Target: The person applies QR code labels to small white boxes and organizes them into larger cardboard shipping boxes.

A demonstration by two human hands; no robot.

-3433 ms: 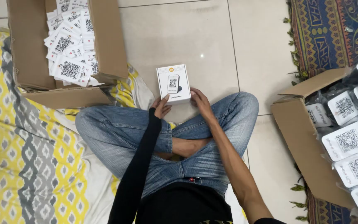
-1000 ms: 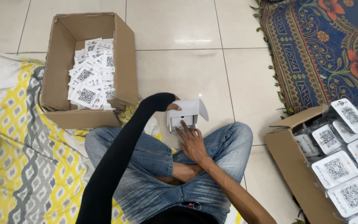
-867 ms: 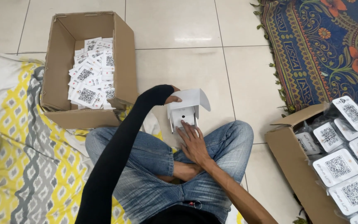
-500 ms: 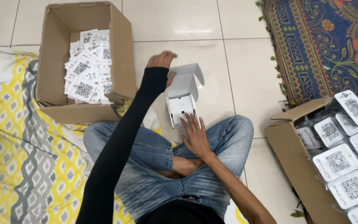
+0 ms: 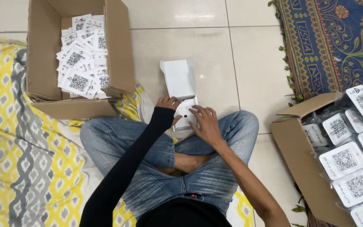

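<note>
Two hands, left hand [image 5: 169, 103] and right hand [image 5: 203, 122], lie flat, gripping nothing, on open white box [image 5: 182, 94].

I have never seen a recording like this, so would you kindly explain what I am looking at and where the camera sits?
The camera is worn on a person's head and looks down at their crossed legs on a tiled floor. There is no machine, only two bare hands. The left hand, in a black sleeve, and the right hand both rest on a small white box with its lid flipped open. One cardboard box holds printed paper cards; another cardboard carton at right holds white wrapped packs.
</note>
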